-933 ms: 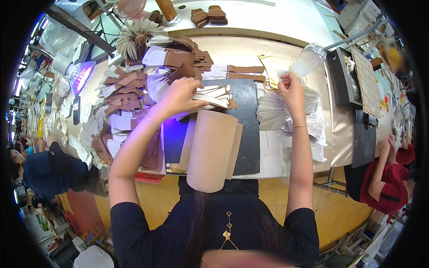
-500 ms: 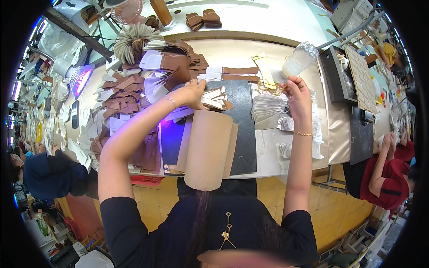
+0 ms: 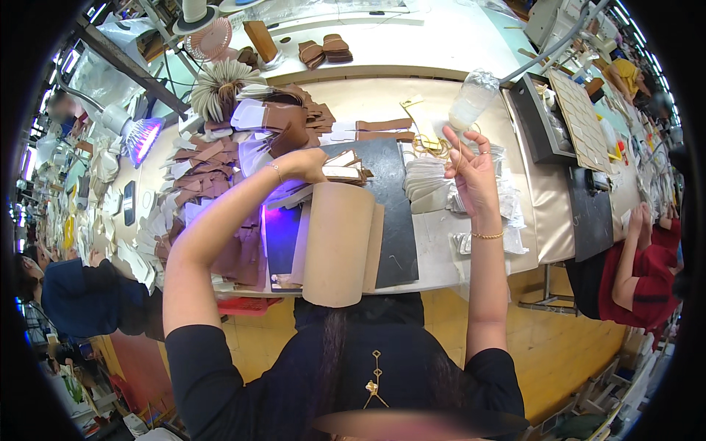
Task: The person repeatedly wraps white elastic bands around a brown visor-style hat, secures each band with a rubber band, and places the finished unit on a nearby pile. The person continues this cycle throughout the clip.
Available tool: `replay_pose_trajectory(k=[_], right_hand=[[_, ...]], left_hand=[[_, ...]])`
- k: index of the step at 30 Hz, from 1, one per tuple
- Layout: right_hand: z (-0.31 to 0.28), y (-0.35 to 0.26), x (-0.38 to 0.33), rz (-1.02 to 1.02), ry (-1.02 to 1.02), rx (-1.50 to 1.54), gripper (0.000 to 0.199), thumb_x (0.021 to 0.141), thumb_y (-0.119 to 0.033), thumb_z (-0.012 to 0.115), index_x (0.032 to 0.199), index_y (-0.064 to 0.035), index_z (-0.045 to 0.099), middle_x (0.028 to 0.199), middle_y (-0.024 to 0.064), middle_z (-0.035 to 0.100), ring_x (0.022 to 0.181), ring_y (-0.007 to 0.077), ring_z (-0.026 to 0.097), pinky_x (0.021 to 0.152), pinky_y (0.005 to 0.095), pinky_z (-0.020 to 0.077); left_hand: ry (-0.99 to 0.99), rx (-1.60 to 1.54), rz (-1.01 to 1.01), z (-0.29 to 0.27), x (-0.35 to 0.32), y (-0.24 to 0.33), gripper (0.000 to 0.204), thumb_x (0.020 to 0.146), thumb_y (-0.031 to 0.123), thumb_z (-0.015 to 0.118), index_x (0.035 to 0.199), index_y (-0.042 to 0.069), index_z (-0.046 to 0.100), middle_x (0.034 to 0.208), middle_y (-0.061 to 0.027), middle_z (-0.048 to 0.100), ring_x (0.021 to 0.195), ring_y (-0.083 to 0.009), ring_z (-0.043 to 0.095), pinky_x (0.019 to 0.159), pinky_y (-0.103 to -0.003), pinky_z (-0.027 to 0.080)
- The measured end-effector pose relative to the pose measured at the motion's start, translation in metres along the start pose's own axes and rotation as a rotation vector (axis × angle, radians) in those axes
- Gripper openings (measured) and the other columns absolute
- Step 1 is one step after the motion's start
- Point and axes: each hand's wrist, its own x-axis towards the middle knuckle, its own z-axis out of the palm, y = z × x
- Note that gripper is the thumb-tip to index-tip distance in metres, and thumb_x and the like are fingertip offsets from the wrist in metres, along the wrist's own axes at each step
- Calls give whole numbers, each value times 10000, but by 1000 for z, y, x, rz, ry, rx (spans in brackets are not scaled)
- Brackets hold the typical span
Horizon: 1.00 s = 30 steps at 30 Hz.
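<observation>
My left hand point(image 3: 305, 166) is closed on the near end of a small bundle of brown and white strips point(image 3: 344, 170), above the black board point(image 3: 393, 213). My right hand point(image 3: 472, 175) is raised to the right of it, fingers bent, with a thin yellowish rubber band point(image 3: 457, 152) looped at the fingertips. More yellow rubber bands point(image 3: 430, 145) lie just left of those fingers. A fan of pale grey-white pieces point(image 3: 426, 184) lies below them. A large tan curved roll point(image 3: 338, 246) stands in front of me over the near part of the board.
Heaps of brown and white strips point(image 3: 206, 158) cover the table's left side, near a lit lamp point(image 3: 140, 140). A plastic bottle point(image 3: 474, 101) and a black box point(image 3: 540, 121) stand at right. Banded brown bundles point(image 3: 334, 48) lie at the back. Co-workers sit at both sides.
My right hand has moved slightly left and its fingers have spread from a pinch around the thin band. The left hand still holds the strip bundle, now turned a little.
</observation>
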Motion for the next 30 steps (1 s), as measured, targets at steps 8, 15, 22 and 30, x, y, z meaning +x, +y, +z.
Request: replay_pose_trajectory(k=[8, 15, 22, 30], right_hand=[[18, 12, -13, -177, 70, -167, 266, 939, -224, 567, 1135, -71, 470, 1235, 204, 565, 950, 247, 659, 910, 346, 484], [127, -6, 2, -358, -298, 16, 810, 784, -245, 753, 1393, -117, 235, 1423, 157, 336, 1252, 304, 441, 984, 382, 426], [156, -34, -33, -471, -375, -166, 946, 712, -206, 810, 1413, -101, 184, 1378, 125, 348, 1228, 253, 442, 1020, 375, 387], [187, -129, -69, -720, -897, -1282, 729, 657, -371, 811, 1273, -118, 513, 1192, 83, 590, 1076, 206, 576, 997, 459, 350]], left_hand=[[391, -537, 31, -76, -56, 10, 530, 582, 242, 806, 1017, -4, 630, 888, -89, 658, 792, -174, 608, 756, -302, 493], [444, -1073, 507, -115, -146, 104, 470, 646, 64, 793, 1052, -24, 572, 924, -75, 638, 796, -156, 624, 747, -300, 508], [201, -918, 558, -71, -172, 155, 445, 629, 105, 785, 1030, 15, 613, 881, -57, 651, 794, -143, 618, 748, -299, 499], [107, -6, 538, -70, -179, 178, 457, 641, 308, 759, 955, -7, 654, 870, -124, 653, 834, -177, 636, 741, -288, 493]])
